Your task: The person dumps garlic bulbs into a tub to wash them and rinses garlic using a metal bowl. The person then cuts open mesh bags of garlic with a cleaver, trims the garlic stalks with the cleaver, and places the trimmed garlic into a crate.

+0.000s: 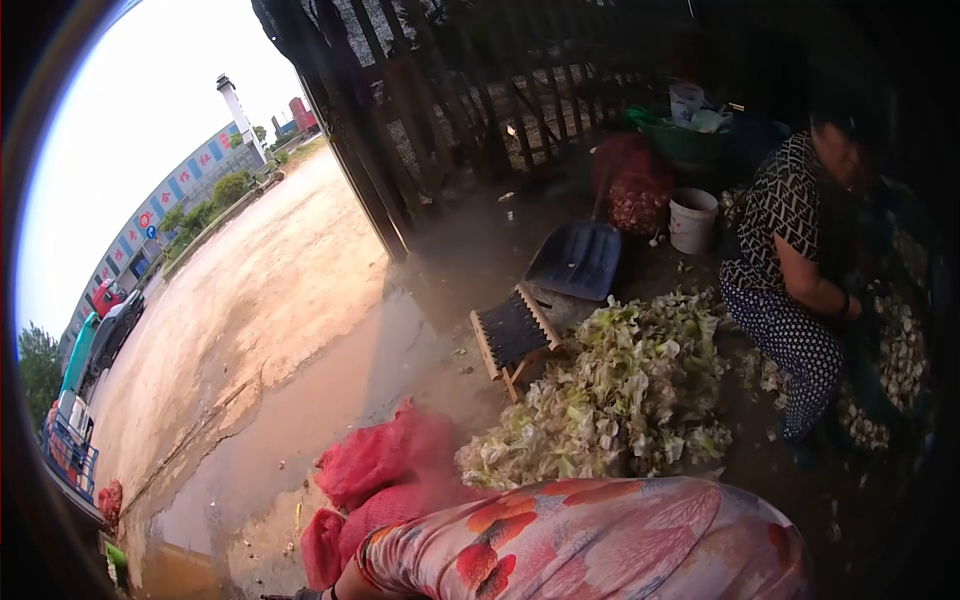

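Observation:
My floral-patterned sleeve or garment [590, 535] fills the bottom of the head view. From its left end a short piece of my left forearm [352, 584] shows, with a dark band near the wrist. Just past it, a dark shape at the bottom edge may be part of my left hand; its fingers cannot be made out. A red mesh sack [370, 460] lies crumpled beside that arm. Beyond the garment is a heap of pale green and whitish husks or leaves [620, 390]. My right hand is out of view.
A small folding stool [515, 330] stands by the heap, with a dark blue shovel [577, 260] behind it. Further back are a white bucket [692, 220] and a filled red mesh bag [637, 205]. A seated person [785, 230] works at the right. A slatted fence [500, 110] stands behind.

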Motion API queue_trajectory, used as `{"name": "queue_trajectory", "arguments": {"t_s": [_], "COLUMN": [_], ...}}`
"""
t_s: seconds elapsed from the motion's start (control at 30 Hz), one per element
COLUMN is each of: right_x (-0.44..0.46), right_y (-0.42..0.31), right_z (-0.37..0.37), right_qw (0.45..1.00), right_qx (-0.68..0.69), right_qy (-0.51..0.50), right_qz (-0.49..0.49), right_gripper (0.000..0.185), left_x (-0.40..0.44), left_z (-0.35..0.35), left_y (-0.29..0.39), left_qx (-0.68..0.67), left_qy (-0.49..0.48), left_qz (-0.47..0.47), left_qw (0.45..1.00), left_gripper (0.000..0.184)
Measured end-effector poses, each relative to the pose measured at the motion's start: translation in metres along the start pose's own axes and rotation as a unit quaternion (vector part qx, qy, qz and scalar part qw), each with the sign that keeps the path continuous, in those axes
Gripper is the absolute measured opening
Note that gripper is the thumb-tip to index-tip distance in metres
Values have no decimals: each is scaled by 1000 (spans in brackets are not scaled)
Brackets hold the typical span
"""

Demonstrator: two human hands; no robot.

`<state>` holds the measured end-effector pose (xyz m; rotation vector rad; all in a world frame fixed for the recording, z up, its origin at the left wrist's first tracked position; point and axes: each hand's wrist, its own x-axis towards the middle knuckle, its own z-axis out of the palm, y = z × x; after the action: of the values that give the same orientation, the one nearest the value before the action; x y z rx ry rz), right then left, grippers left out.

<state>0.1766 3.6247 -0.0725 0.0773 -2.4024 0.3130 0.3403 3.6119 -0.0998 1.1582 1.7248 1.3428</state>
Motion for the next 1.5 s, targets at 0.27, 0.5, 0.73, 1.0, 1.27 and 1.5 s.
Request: {"name": "queue_trajectory", "arguments": {"t_s": [0.27,0.5,0.73,1.0,1.27,1.5], "right_x": [20,32,17,4,-9,-7], "right_y": [-30,-141,-205,-221,-222,-203], "right_z": [-28,9,67,114,140,216], "right_qw": [970,868,793,769,743,809], "right_qx": [41,203,250,326,299,173], "right_qy": [-204,-336,-396,-393,-478,-524], "right_qz": [-125,-305,-389,-383,-361,-205], "right_gripper": [9,15,17,18,22,20], "left_x": [-58,-233,-316,-337,-342,-350], "left_z": [-145,-228,-226,-226,-216,-228], "left_y": [-43,-97,-127,-171,-179,-119], "left_qx": [-66,-167,-215,-147,466,133], "left_qy": [249,549,668,677,515,708], "left_qz": [-42,-80,-80,-110,-233,-243], "left_qw": [965,815,708,712,680,650], "left_gripper": [39,40,40,41,43,29]}}
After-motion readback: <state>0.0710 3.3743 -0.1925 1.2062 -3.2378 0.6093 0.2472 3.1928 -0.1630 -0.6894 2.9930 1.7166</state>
